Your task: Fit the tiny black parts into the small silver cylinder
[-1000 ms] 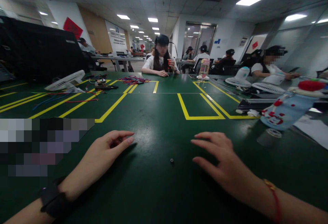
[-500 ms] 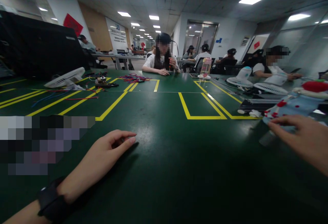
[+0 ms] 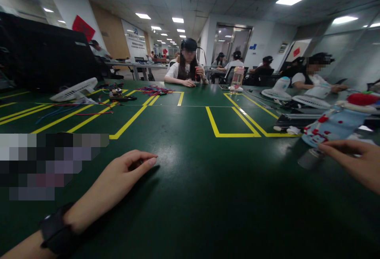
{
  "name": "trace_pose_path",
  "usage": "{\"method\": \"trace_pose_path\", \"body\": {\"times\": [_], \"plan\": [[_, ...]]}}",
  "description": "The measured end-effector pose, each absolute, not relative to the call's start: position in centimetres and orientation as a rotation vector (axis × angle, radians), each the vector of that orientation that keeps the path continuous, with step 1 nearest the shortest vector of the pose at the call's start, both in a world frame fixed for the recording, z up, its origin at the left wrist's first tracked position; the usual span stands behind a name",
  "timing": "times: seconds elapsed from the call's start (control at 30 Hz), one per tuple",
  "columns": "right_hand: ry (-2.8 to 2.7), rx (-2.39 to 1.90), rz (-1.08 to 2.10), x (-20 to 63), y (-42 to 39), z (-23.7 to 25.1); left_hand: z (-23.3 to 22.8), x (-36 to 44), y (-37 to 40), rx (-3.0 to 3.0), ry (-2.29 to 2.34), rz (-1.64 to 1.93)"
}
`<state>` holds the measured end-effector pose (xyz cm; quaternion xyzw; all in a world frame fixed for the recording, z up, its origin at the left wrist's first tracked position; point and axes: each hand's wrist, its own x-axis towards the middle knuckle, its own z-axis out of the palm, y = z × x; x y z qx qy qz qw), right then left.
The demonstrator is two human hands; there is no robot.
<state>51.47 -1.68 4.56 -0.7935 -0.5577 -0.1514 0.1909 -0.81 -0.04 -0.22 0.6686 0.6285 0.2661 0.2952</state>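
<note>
Head view, inspected near to far. Your left hand (image 3: 118, 180) lies on the green table (image 3: 192, 195) at near left, fingers loosely curled with the thumb tucked under the forefinger; nothing is visibly held in it. A black wristband (image 3: 55, 231) sits on that wrist.

Your right hand (image 3: 356, 162) is at the right edge, fingers extended toward the left, tips just beside a small grey roll of tape (image 3: 310, 158) that stands on the table. Whether the fingertips touch the roll cannot be told; the hand is not closed around anything.

Just beyond the roll and your right hand lies a pale blue bottle (image 3: 335, 126) with red markings and a red cap, tilted on its side. White paper lies behind it at far right.

Farther out, yellow tape lines (image 3: 234, 134) mark rectangles on the table. At mid left a white fan (image 3: 74, 91) lies flat, with loose red and blue wires (image 3: 89, 112) near it. A heap of coloured wires (image 3: 154, 91) sits toward the far edge, in front of a seated person (image 3: 187, 69) in a white top. A clear bottle (image 3: 236, 79) stands right of that person. Another person (image 3: 314, 79) sits at far right, beside two more white fans (image 3: 279, 91).
</note>
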Motion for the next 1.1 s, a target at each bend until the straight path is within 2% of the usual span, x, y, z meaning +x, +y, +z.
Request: {"method": "trace_pose_path", "body": {"times": [0.17, 0.43, 0.5, 0.6, 0.7, 0.8, 0.97, 1.1], "plan": [[-1.465, -2.492, -0.045, 52.0, -1.1, 5.0, -0.3, -1.0, 0.0, 1.763, 1.659, 0.707], [-1.704, -2.219, 0.044, 50.8, -2.0, 2.8, 0.0, -0.9, -0.2, 1.782, 1.649, 0.713], [-1.756, -2.138, -0.049, 48.4, -2.2, 2.2, 0.1, -0.7, -0.2, 1.804, 1.654, 0.717], [-2.002, -1.753, -0.035, 41.9, -2.6, 1.7, 0.1, -0.3, -0.3, 1.856, 1.651, 0.71], [-2.234, -1.381, 0.264, 34.1, -3.3, 1.9, -0.2, -0.1, -0.4, 1.924, 1.641, 0.697], [-2.299, -1.183, 0.5, 28.5, -3.8, 2.0, -0.5, 0.0, -0.5, 1.994, 1.62, 0.699], [-2.171, -1.173, 0.612, 26.9, -3.5, 0.4, 0.5, 2.2, -1.5, 2.02, 1.57, 0.845], [-2.048, -1.182, 0.788, 27.4, -3.2, -0.7, 2.0, 6.6, -2.4, 2.076, 1.358, 0.952]]}}
